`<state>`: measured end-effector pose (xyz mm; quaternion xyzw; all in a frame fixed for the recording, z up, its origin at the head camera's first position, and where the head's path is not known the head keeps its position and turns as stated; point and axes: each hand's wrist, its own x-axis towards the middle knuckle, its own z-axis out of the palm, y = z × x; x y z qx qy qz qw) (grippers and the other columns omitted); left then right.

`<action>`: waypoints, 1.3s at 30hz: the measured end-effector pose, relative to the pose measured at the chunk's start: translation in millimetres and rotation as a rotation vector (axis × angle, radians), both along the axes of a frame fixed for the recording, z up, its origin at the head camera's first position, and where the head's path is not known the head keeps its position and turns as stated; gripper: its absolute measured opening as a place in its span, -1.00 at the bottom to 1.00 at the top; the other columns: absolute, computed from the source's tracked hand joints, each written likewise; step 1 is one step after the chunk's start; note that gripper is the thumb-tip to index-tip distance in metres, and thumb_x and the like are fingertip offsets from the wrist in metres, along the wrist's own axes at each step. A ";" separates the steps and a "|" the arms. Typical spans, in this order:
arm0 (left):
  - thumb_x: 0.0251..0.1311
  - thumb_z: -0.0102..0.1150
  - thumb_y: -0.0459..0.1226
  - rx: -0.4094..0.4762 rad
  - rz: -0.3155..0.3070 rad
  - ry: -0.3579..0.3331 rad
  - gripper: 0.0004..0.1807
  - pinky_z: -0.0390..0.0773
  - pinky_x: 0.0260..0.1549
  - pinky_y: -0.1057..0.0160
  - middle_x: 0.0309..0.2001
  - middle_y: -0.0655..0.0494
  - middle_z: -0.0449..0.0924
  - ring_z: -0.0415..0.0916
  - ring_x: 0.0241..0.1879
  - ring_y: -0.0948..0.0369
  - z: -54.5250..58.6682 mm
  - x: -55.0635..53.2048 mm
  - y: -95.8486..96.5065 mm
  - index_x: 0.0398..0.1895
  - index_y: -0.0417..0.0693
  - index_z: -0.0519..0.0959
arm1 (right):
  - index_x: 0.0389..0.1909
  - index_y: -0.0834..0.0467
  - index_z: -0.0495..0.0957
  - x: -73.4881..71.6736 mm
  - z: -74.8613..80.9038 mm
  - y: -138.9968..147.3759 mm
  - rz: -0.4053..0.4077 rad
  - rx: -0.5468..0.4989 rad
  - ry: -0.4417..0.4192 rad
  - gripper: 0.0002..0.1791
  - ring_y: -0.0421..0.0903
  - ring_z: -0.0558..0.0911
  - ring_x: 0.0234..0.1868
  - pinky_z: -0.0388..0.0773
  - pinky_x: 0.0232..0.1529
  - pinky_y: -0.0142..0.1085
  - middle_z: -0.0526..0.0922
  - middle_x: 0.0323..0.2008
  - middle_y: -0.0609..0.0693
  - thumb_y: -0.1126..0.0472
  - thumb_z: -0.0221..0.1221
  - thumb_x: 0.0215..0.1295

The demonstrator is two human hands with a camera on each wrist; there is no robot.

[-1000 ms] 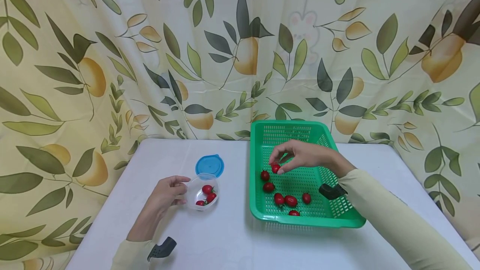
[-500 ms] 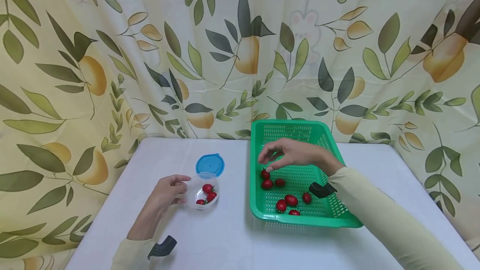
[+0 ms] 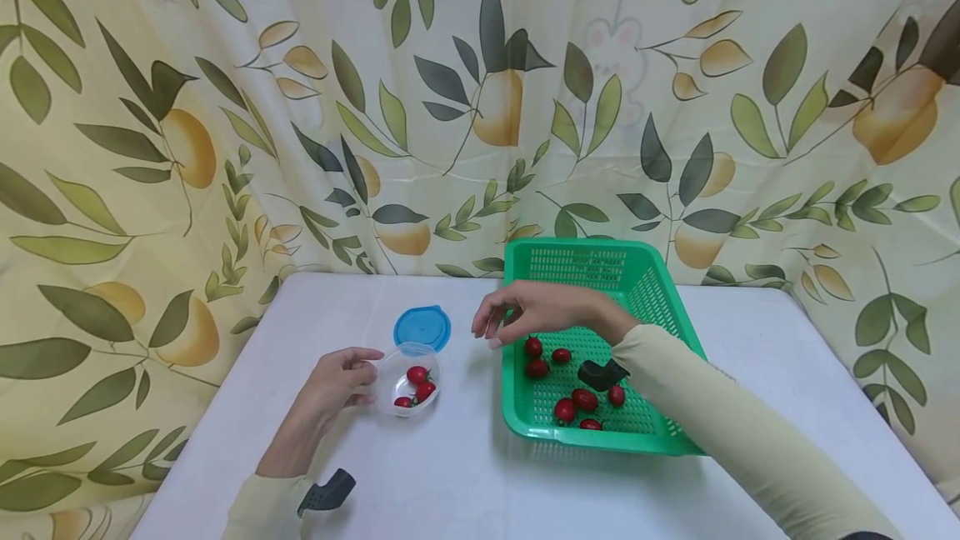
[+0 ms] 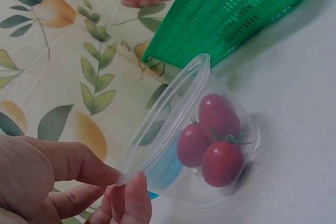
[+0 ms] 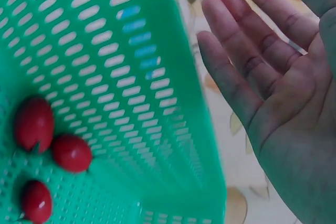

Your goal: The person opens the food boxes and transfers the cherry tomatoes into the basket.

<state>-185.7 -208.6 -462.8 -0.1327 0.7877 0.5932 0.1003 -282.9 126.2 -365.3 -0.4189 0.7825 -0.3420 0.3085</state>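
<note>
My left hand (image 3: 337, 382) pinches the rim of a clear plastic container (image 3: 386, 386) between thumb and fingertips. Three red cherry tomatoes (image 4: 222, 163) lie inside the container (image 4: 197, 77), which looks tilted in the left wrist view. My right hand (image 3: 532, 307) hovers over the left wall of a green perforated basket (image 3: 512, 407), fingertips past its rim. In the right wrist view the right hand (image 5: 289, 87) has loosely bent fingers and an empty palm. Several cherry tomatoes (image 3: 584, 399) lie on the basket floor, mostly left and front.
A round blue lid (image 3: 422, 327) lies flat just behind the container. The white-covered table (image 3: 465, 473) ends at a leaf-and-fruit printed curtain (image 3: 450, 148). The basket stands right of the container, with a strip of table between them.
My right hand has let go of a cherry tomato, which now lies in the basket, and has moved left to the basket's rim. Some tomatoes shifted. My left hand keeps its hold.
</note>
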 end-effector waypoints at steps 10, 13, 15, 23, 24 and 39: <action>0.36 0.16 -0.39 0.002 0.003 -0.001 -0.66 0.71 -0.33 0.29 -0.11 -0.11 0.53 0.53 -0.23 0.04 -0.3 1.1 -0.7 0.18 -0.21 0.58 | 0.16 0.02 0.59 -4.4 1.2 -39.2 0.086 0.009 -0.053 -0.58 0.00 0.62 0.16 0.60 0.20 -0.18 0.65 0.09 -0.07 0.18 0.37 0.29; 0.36 0.15 -0.39 -0.001 0.004 -0.008 -0.65 0.70 -0.33 0.29 -0.13 -0.10 0.52 0.53 -0.26 0.05 -1.4 0.7 -1.4 0.18 -0.21 0.58 | 0.16 0.03 0.59 -5.8 -1.7 -49.8 0.117 0.009 -0.052 -0.55 -0.03 0.63 0.15 0.57 0.25 -0.09 0.65 0.11 -0.05 0.16 0.40 0.26; 0.36 0.15 -0.38 0.000 0.006 -0.012 -0.65 0.70 -0.32 0.29 -0.14 -0.08 0.52 0.52 -0.28 0.06 -0.8 0.9 -1.5 0.19 -0.20 0.58 | 0.17 0.04 0.59 -6.3 -3.4 -57.0 0.141 0.008 -0.054 -0.55 -0.05 0.63 0.15 0.55 0.26 -0.08 0.65 0.11 -0.05 0.16 0.40 0.26; 0.36 0.15 -0.39 0.012 -0.007 -0.004 -0.65 0.70 -0.35 0.29 -0.17 -0.06 0.52 0.51 -0.30 0.09 1.4 2.1 -1.9 0.18 -0.24 0.58 | 0.18 0.00 0.58 -5.4 -11.0 -84.5 0.188 0.038 -0.080 -0.55 -0.07 0.61 0.16 0.54 0.27 -0.07 0.63 0.11 -0.15 0.23 0.38 0.27; 0.36 0.15 -0.40 0.014 -0.008 -0.002 -0.65 0.70 -0.35 0.29 -0.17 -0.06 0.52 0.50 -0.31 0.09 1.7 2.3 -1.9 0.18 -0.25 0.58 | 0.18 0.00 0.57 -5.1 -12.6 -88.1 0.188 0.046 -0.083 -0.54 -0.06 0.60 0.17 0.54 0.27 -0.08 0.63 0.11 -0.15 0.24 0.38 0.26; 0.34 0.13 -0.41 0.030 -0.003 0.008 -0.65 0.71 -0.35 0.28 -0.18 -0.06 0.52 0.55 -0.26 0.03 1.7 0.2 -0.5 0.17 -0.23 0.58 | 0.34 0.15 0.43 4.3 -29.7 -130.7 0.218 0.223 -0.066 -0.37 0.03 0.46 0.39 0.60 0.13 -0.34 0.47 0.37 0.08 0.20 0.37 0.27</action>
